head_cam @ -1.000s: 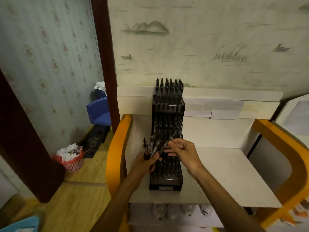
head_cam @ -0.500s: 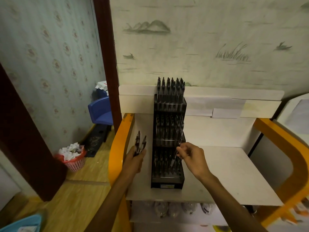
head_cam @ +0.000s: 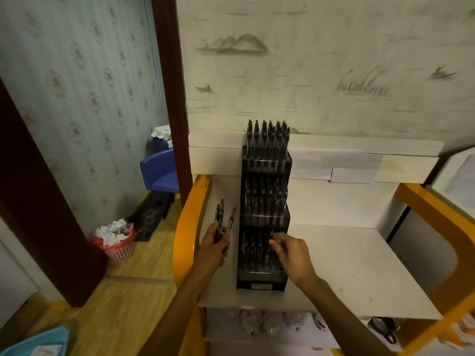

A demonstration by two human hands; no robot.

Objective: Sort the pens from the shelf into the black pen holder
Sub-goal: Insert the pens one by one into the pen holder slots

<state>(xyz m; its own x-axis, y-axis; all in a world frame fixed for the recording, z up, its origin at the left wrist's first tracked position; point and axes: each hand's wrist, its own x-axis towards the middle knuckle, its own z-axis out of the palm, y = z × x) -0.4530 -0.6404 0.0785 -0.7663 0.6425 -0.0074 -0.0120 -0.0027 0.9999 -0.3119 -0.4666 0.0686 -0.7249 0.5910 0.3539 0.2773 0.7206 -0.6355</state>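
Black tiered pen holder (head_cam: 264,222) stands upright on white shelf (head_cam: 359,273), against its back panel. Left of holder: left hand (head_cam: 215,246) grips a bundle of pens (head_cam: 222,222), tips up. Right hand (head_cam: 291,253) pinches a pen (head_cam: 270,244) at holder's lowest tier. Further left, on wood floor: pink wastebasket (head_cam: 118,246), blue chair (head_cam: 160,173).

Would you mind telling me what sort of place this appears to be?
Probably a small stationery shop or a room used as one, though I can't be sure. A tiered black pen holder packed with pens stands on a white display shelf with orange sides, against patterned wallpaper.
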